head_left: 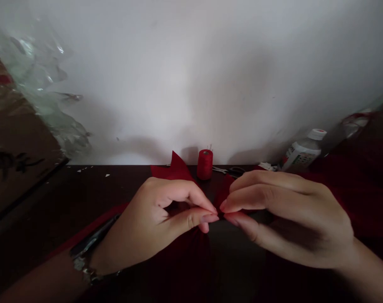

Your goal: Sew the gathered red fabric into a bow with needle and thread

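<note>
My left hand [175,214] is closed in a pinch, thumb tip against index finger; whatever sits between them is too small to make out. Facing it, my right hand [282,214] also pinches with thumb and fingers, its tips a small gap from the left ones. What it holds cannot be seen. Red cloth [178,168] shows behind my left hand, and dark red folds hang below it. Just beyond the fingertips a spool of red thread [205,165] stands upright, with thin needle-like pins sticking up at its top.
Scissors [219,170] lie by the wall, partly behind my right hand. A white-capped bottle [301,151] leans at the right, near more dark red cloth [361,189]. At the left stand a cardboard box [17,134] and clear plastic wrap [59,113]. White scraps [107,175] dot the dark table.
</note>
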`<control>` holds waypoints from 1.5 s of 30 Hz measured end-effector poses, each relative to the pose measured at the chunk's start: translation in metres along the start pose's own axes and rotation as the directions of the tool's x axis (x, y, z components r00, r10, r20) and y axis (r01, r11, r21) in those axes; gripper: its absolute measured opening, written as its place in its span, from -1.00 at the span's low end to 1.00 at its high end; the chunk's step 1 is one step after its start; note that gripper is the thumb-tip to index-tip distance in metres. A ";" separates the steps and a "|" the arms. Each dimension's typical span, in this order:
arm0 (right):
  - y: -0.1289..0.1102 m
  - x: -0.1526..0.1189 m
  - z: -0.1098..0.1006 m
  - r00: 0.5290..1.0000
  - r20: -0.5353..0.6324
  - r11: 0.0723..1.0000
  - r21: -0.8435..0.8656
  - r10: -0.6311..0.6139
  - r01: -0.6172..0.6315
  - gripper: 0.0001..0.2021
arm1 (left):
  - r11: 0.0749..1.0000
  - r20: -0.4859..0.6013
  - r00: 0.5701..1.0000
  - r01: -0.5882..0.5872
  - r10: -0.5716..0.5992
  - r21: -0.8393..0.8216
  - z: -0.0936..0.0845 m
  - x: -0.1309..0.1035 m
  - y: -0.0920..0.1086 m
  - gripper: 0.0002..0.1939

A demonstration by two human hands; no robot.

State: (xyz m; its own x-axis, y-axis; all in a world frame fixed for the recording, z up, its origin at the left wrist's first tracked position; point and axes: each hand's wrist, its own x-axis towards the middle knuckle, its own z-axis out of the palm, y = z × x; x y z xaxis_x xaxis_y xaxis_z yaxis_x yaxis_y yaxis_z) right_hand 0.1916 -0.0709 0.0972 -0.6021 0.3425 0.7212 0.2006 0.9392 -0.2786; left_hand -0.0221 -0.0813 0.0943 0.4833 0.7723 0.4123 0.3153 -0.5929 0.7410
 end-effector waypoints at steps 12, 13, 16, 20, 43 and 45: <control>0.000 -0.003 0.006 0.998 0.061 0.997 -0.075 -0.010 0.015 -0.96 | 1.000 0.041 0.999 -0.005 0.004 0.005 0.003 0.002 0.001 -0.85; 0.001 -0.003 0.007 0.998 0.064 0.997 -0.081 -0.006 0.011 -0.96 | 1.000 0.046 0.999 0.002 -0.002 0.003 0.003 0.002 0.001 -0.85; 0.003 -0.004 0.008 0.996 0.080 0.998 -0.053 0.030 -0.025 -0.94 | 1.000 0.062 0.998 0.026 -0.025 -0.011 0.004 0.002 -0.001 -0.86; 0.004 -0.004 0.006 0.993 0.074 0.995 0.038 0.087 -0.090 -0.91 | 0.998 0.079 0.995 0.058 -0.055 -0.036 0.001 0.002 0.000 -0.88; 0.157 0.021 0.020 0.820 -0.104 0.824 -0.011 0.562 -0.566 -0.88 | 0.943 -0.136 0.955 0.227 -0.265 -0.242 0.002 0.031 -0.065 -0.77; 0.157 0.020 0.025 0.830 -0.066 0.832 -0.002 0.554 -0.555 -0.85 | 0.935 -0.166 0.946 0.230 -0.280 -0.270 0.000 0.032 -0.067 -0.78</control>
State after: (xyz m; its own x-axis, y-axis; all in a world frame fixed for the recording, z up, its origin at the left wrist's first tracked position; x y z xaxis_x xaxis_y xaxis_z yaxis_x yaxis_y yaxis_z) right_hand 0.1915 0.0827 0.0519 -0.3379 0.8060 0.4859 0.5027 0.5911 -0.6308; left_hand -0.0276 -0.0172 0.0578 0.2333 0.9342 0.2700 0.1853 -0.3153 0.9307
